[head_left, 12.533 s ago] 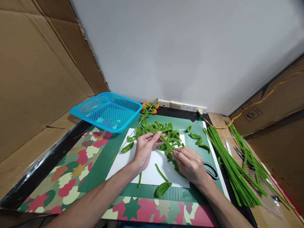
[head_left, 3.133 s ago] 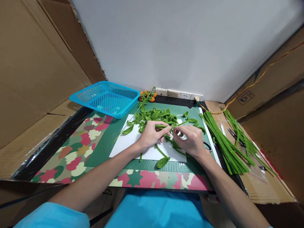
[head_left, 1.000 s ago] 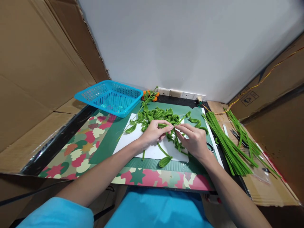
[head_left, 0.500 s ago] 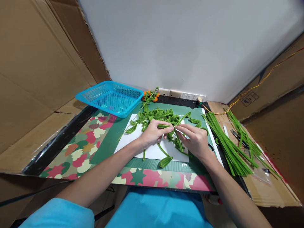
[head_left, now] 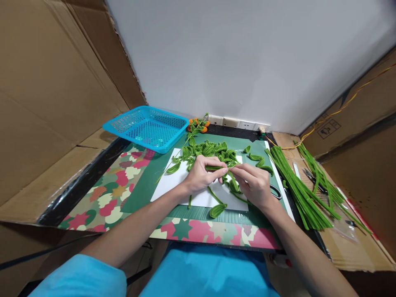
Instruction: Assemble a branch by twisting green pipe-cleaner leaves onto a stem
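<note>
Between thumb and fingers, my left hand (head_left: 202,172) pinches a green pipe cleaner leaf (head_left: 213,168), which lies sideways toward the other hand. My right hand (head_left: 254,181) is closed with its fingertips against the inner end of that piece, where a green pipe cleaner stem (head_left: 232,179) slants down. Both hands meet above a white sheet of paper (head_left: 167,187). Behind them is a pile of green pipe cleaner leaves (head_left: 207,147). One stemmed leaf (head_left: 218,210) lies in front, over the sheet's near edge. The fingertips hide the exact joint.
A blue plastic basket (head_left: 148,134) stands at the back left. Beside it lie orange flowers (head_left: 199,125) with green stems. To the right are a bundle of green pipe cleaners (head_left: 300,189), pliers (head_left: 314,180) and a scissors handle (head_left: 276,192). Cardboard walls (head_left: 46,62) flank the table.
The strand that stuck up to the upper right between my hands no longer shows there. My fingertips remain together at nearly the same spot, and the view has shifted slightly.
</note>
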The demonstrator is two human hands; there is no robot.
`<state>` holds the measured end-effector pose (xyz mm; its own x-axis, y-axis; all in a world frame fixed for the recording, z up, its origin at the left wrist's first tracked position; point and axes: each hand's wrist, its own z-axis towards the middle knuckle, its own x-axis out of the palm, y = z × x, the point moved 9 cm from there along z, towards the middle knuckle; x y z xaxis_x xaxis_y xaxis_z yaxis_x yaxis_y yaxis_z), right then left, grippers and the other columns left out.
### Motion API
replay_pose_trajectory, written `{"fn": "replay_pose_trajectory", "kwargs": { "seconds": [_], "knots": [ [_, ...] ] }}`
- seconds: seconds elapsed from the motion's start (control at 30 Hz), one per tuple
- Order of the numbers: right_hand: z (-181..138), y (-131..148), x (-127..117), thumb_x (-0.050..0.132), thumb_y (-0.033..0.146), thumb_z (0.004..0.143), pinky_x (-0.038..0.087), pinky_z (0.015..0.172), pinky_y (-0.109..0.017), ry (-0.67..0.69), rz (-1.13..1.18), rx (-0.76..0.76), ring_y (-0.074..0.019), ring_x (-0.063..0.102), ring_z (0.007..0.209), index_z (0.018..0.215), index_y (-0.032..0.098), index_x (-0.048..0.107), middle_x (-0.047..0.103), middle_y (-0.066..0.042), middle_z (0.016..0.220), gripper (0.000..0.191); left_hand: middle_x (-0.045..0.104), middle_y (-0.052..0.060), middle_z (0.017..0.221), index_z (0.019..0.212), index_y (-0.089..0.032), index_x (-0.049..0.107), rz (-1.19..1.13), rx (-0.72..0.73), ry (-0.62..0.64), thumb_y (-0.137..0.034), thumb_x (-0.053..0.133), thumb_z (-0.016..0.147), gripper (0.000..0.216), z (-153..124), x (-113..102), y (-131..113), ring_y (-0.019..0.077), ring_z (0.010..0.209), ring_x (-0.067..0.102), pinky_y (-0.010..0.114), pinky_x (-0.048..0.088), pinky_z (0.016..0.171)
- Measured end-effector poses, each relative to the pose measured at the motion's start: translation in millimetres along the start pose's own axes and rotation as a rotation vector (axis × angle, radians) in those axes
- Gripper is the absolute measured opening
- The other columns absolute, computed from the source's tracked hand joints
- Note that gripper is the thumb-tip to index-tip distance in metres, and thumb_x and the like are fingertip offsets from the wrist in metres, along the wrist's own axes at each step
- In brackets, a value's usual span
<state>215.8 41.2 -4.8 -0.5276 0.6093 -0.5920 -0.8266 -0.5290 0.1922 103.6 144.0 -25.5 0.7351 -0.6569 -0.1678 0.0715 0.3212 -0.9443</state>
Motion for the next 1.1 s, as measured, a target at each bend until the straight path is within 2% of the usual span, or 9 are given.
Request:
{"fn": "replay_pose_trajectory", "kwargs": {
  "seconds": [0.1, 0.23, 0.47, 0.6, 0.7, 0.8, 0.9, 1.0, 1.1],
  "knots": [
    [2, -7, -1, 0.062, 0.013, 0.101, 0.054, 0.064, -0.027, -0.031, 0.196, 0.149, -0.017, 0.072, 0.075, 0.099, 0.019, 0.074, 0.078, -0.008, 0.091, 0.014, 0.074, 0.008, 0.072, 0.07, -0.015, 0.083, 0.074, 0.119, -0.035, -0.024, 0.077, 0.089, 0.022, -3, -1, -13, 0.0178, 0.073, 0.067, 0.028, 0.052, 0.07],
    [3, -22, 3, 0.069, 0.024, 0.097, 0.051, 0.058, -0.027, -0.009, 0.441, 0.452, -0.0158, 0.065, 0.061, 0.085, 0.02, 0.074, 0.072, -0.003, 0.074, 0.013, 0.073, 0.007, 0.072, 0.07, -0.015, 0.081, 0.142, 0.198, -0.068, -0.02, 0.076, 0.089, 0.02, -7, 0, -27, 0.0165, 0.069, 0.067, 0.028, 0.051, 0.068],
    [-19, -41, 48, 0.089, 0.044, 0.078, 0.035, 0.041, -0.021, 0.154, 1.174, 0.999, -0.0094, 0.047, 0.044, 0.074, 0.017, 0.07, 0.059, 0.002, 0.054, 0.033, 0.073, 0.007, 0.078, 0.086, -0.014, 0.082, 0.371, 0.429, -0.076, -0.014, 0.07, 0.091, 0.013, -15, 6, -47, 0.0156, 0.066, 0.066, 0.026, 0.051, 0.061],
    [-24, -38, 66, 0.091, 0.05, 0.07, 0.027, 0.035, -0.02, 0.298, 1.367, 1.094, -0.0055, 0.033, 0.037, 0.066, 0.016, 0.065, 0.048, 0.006, 0.047, 0.042, 0.076, 0.009, 0.084, 0.098, -0.015, 0.082, 0.51, 0.652, -0.015, -0.009, 0.065, 0.092, 0.019, -22, 17, -53, 0.0159, 0.07, 0.068, 0.024, 0.052, 0.061],
    [-23, -45, 65, 0.089, 0.052, 0.073, 0.032, 0.035, -0.021, 0.26, 1.307, 1.087, -0.0069, 0.037, 0.037, 0.069, 0.016, 0.067, 0.05, 0.005, 0.048, 0.042, 0.075, 0.008, 0.082, 0.093, -0.016, 0.083, 0.43, 0.54, -0.065, -0.012, 0.069, 0.091, 0.015, -13, 8, -43, 0.0158, 0.069, 0.069, 0.024, 0.054, 0.062],
    [-15, -55, 43, 0.082, 0.046, 0.086, 0.044, 0.042, -0.024, 0.149, 0.944, 0.881, -0.0119, 0.053, 0.046, 0.079, 0.017, 0.072, 0.063, 0.0, 0.059, 0.031, 0.073, 0.007, 0.077, 0.082, -0.015, 0.083, 0.201, 0.221, -0.1, -0.022, 0.074, 0.09, 0.014, 1, -6, -16, 0.0138, 0.058, 0.067, 0.024, 0.052, 0.055],
    [1, -39, 3, 0.068, 0.028, 0.1, 0.055, 0.061, -0.027, 0.001, 0.298, 0.374, -0.016, 0.069, 0.067, 0.092, 0.019, 0.076, 0.076, -0.008, 0.086, 0.014, 0.071, 0.005, 0.072, 0.08, -0.013, 0.082, -0.042, -0.018, -0.111, -0.03, 0.079, 0.087, 0.019, 6, -10, 11, 0.0121, 0.05, 0.062, 0.024, 0.048, 0.049],
    [0, -12, -5, 0.061, 0.014, 0.103, 0.059, 0.074, -0.027, -0.006, -0.012, 0.003, -0.0186, 0.075, 0.088, 0.112, 0.02, 0.074, 0.079, -0.011, 0.103, 0.017, 0.067, 0.002, 0.06, 0.081, -0.013, 0.082, -0.149, -0.118, -0.096, -0.034, 0.082, 0.086, 0.022, 6, -8, 26, 0.0119, 0.05, 0.058, 0.024, 0.047, 0.052],
    [-4, -4, 0, 0.06, 0.009, 0.102, 0.059, 0.075, -0.028, 0.037, -0.088, -0.135, -0.0193, 0.075, 0.09, 0.121, 0.019, 0.07, 0.078, -0.012, 0.106, 0.023, 0.066, 0.002, 0.058, 0.081, -0.013, 0.082, -0.172, -0.127, -0.042, -0.034, 0.081, 0.088, 0.022, 4, -1, 28, 0.0117, 0.052, 0.057, 0.024, 0.047, 0.056]
  ]
}}
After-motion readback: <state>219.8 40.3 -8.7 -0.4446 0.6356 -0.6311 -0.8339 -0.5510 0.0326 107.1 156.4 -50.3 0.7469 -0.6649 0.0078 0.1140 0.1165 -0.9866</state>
